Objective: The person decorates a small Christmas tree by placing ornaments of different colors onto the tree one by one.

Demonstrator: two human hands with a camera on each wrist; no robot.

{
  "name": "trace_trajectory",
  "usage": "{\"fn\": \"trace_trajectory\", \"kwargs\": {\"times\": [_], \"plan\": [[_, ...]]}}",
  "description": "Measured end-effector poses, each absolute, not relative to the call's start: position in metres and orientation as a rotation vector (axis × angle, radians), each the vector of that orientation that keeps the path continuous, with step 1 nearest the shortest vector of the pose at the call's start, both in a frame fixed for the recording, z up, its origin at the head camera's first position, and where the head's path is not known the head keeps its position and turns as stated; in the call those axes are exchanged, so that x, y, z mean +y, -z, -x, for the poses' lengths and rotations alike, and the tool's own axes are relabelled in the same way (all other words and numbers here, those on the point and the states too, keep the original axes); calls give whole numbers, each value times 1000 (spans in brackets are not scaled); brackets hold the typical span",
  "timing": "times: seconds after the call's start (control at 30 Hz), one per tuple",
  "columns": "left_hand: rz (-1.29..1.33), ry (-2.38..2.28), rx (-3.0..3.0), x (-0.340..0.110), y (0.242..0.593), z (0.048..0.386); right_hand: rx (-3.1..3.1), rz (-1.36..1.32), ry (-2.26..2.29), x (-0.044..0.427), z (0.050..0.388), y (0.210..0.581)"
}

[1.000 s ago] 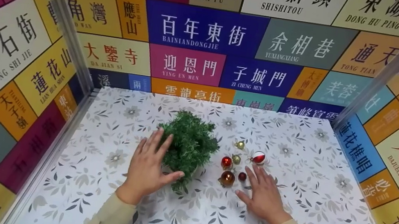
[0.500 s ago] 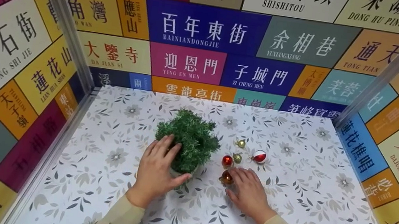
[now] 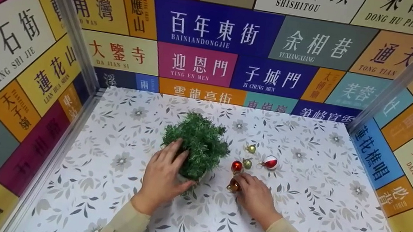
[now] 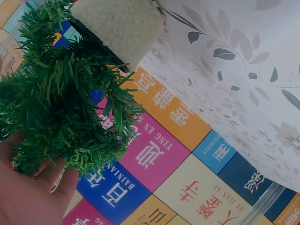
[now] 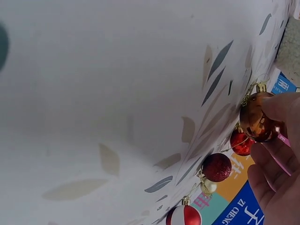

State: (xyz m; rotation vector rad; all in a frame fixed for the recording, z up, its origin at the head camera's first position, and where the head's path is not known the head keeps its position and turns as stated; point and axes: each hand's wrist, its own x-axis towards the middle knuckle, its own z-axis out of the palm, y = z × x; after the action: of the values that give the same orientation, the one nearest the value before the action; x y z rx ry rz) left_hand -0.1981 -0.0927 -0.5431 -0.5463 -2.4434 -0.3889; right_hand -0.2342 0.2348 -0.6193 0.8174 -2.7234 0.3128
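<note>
A small artificial Christmas tree (image 3: 202, 142) stands on the table, with bushy green tinsel branches and a pale, fuzzy pot (image 4: 124, 28). My left hand (image 3: 162, 177) holds it from the near left side, fingers bent into the branches and thumb low by the pot. To its right, my right hand (image 3: 257, 199) pinches a shiny brown bauble (image 5: 255, 119) between thumb and fingers. A red bauble (image 3: 237, 166) lies just beyond those fingers. In the right wrist view a dark red glittery bauble (image 5: 217, 167) is beside the hand; the hand hides it in the head view.
Two small gold baubles (image 3: 247, 164) and a red-and-white bauble (image 3: 270, 162) lie farther back on the right. The table (image 3: 128, 120) has a white leaf-patterned cover. Colourful lettered panels (image 3: 211, 26) wall off the back and both sides.
My right hand has moved left from beside the baubles and taken hold of the brown one. My left hand has moved slightly right, closer in against the tree.
</note>
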Motion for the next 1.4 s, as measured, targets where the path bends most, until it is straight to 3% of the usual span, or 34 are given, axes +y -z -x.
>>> {"fn": "trace_trajectory", "kwargs": {"times": [1.4], "plan": [[558, 622, -2462, -121, 544, 214, -2727, -855, -303, 234, 240, 616]]}}
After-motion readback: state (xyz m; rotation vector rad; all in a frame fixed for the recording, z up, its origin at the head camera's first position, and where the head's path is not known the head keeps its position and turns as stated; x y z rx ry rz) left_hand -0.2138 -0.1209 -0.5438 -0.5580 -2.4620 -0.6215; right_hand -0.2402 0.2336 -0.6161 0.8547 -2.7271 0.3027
